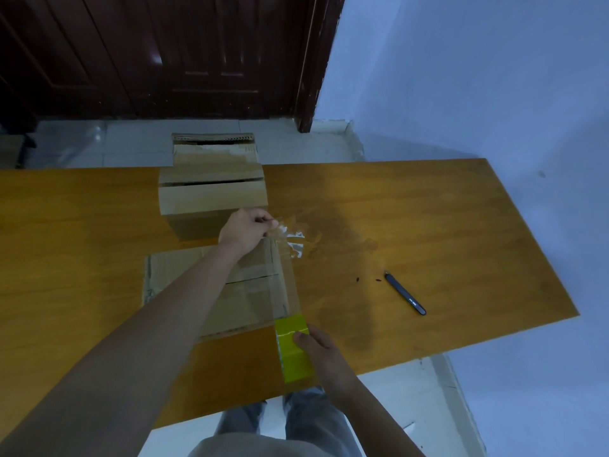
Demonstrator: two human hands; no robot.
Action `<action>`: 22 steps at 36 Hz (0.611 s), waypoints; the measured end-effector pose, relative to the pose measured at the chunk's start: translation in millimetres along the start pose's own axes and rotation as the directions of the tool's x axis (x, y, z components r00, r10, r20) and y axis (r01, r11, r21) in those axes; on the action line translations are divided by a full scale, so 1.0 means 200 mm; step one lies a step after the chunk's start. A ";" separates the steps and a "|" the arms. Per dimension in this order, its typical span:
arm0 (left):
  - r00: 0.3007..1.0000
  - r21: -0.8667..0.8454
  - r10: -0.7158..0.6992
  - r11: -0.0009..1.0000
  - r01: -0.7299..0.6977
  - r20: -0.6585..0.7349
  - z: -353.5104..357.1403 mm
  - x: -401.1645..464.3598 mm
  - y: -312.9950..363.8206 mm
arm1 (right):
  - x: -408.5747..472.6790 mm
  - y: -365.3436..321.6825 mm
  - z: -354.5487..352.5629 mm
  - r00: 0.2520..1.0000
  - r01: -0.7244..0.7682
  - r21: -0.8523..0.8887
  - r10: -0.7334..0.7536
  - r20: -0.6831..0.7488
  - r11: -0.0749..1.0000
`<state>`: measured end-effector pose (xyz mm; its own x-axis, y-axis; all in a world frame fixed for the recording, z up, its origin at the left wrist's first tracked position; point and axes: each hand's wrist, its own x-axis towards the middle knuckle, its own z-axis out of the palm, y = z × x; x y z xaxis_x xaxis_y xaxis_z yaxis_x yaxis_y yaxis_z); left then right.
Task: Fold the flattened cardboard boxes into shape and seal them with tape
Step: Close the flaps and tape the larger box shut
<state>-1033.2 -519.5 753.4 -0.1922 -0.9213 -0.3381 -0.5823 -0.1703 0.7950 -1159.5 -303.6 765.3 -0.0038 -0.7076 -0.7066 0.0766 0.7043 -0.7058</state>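
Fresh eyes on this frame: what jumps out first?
The yellow-green tape roll near the table's front edge, held by the right hand, with a clear strip stretched up to the left hand, which pinches its end. The strip runs over the right side of a box lying on the table; another box sits behind it. A dark pen-like tool lies to the right on the wooden table.
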 end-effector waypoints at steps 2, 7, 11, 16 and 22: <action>1.000 0.001 0.004 1.000 -0.004 -0.003 0.00 0.00 0.00 | 0.00 0.00 0.00 1.000 0.012 -0.011 -0.012 0.001 1.000; 1.000 -0.034 0.014 0.999 -0.014 -0.004 0.00 -0.01 0.00 | 0.00 0.01 -0.01 1.000 0.028 0.004 -0.028 -0.012 1.000; 1.000 -0.067 0.020 0.998 -0.020 -0.008 0.00 -0.01 0.00 | 0.00 0.01 -0.04 0.999 0.039 -0.004 -0.039 -0.003 0.999; 1.000 -0.031 0.005 1.000 -0.005 -0.005 0.00 -0.01 0.00 | 0.00 0.00 -0.03 0.999 0.037 -0.047 -0.038 -0.021 0.998; 1.000 0.024 -0.018 1.000 0.018 0.002 0.00 0.00 0.01 | 0.03 0.03 -0.02 1.000 0.013 0.000 -0.013 -0.025 1.000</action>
<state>-1034.0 -519.3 755.4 -0.1832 -0.9172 -0.3538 -0.6043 -0.1788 0.7765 -1162.4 -303.4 757.8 -0.0294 -0.7148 -0.6987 0.0768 0.6953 -0.7146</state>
